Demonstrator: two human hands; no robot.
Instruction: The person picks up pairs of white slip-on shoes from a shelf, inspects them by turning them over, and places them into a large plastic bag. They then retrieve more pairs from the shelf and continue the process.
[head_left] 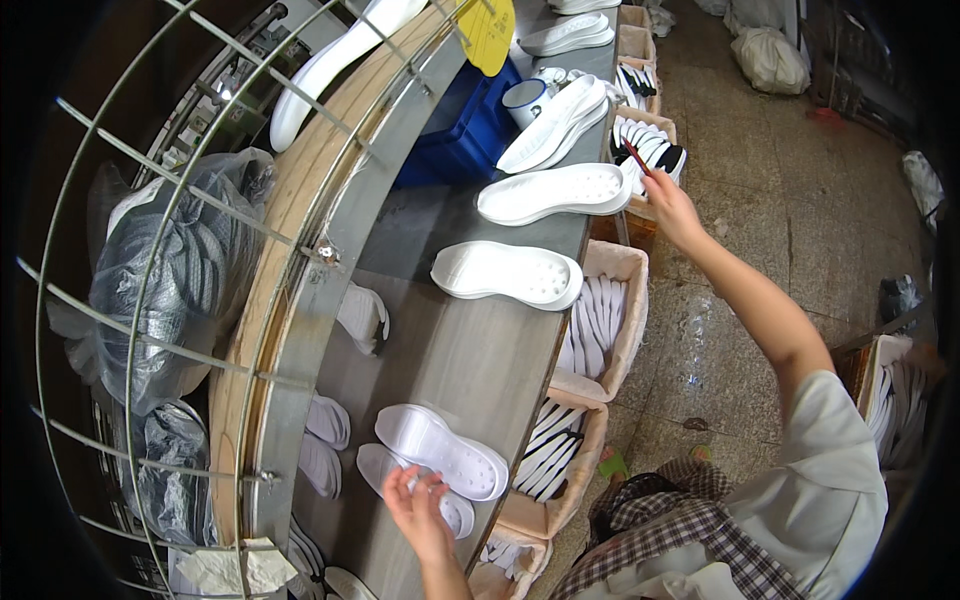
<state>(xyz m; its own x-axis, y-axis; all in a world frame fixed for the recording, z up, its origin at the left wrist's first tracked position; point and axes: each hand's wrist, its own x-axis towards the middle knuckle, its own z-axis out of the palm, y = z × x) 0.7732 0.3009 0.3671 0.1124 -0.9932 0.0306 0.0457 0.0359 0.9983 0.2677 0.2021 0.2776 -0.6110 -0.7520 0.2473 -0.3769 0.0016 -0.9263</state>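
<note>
My left hand point(415, 508) hovers at or just over a pair of pale lavender-white shoe soles point(445, 455), its fingers bent and apart, with nothing seen in them. Whether the fingertips touch the lower sole cannot be made out. Off to the right, my right hand point(672, 208) is stretched forward past the bench edge. It is closed round a thin dark red stick point(634, 157) that points up and left. Farther along the bench lie a white sole point(505, 272), another white sole point(552, 192) and a stacked pair of soles point(558, 125).
A metal wire guard point(150, 345) and wooden rail flank the bench point(425, 345) on the left. A blue crate point(460, 125) and a white mug point(525, 98) stand farther up. Lined baskets of soles, one basket point(630, 265) among several, line its right side. Bagged soles point(165, 280) sit behind the guard.
</note>
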